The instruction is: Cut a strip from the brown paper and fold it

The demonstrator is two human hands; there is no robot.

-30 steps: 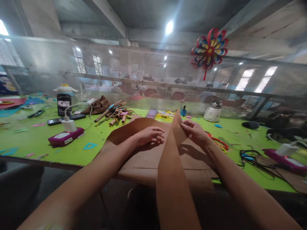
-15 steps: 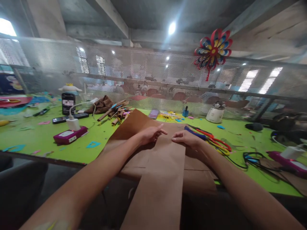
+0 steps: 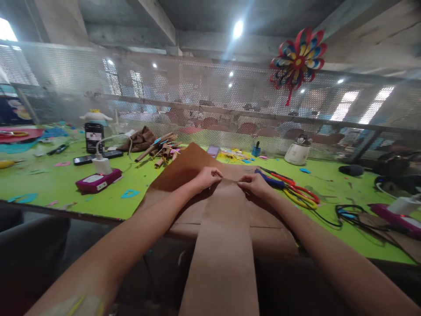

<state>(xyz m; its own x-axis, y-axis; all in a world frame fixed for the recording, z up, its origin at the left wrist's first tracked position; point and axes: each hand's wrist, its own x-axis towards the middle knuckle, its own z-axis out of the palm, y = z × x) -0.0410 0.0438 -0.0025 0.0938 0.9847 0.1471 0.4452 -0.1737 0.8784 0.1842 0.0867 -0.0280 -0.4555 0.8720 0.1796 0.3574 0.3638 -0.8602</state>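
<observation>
Head view: my left hand [image 3: 208, 176] and right hand [image 3: 254, 184] pinch the brown paper strip's [image 3: 223, 245] far end; I can read no writing.

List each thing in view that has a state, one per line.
left hand: pinching the paper strip's far end
right hand: pinching the same end
brown paper strip: flat, hanging over the table edge
phone: upright, screen lit
scissors: lying on table
</observation>
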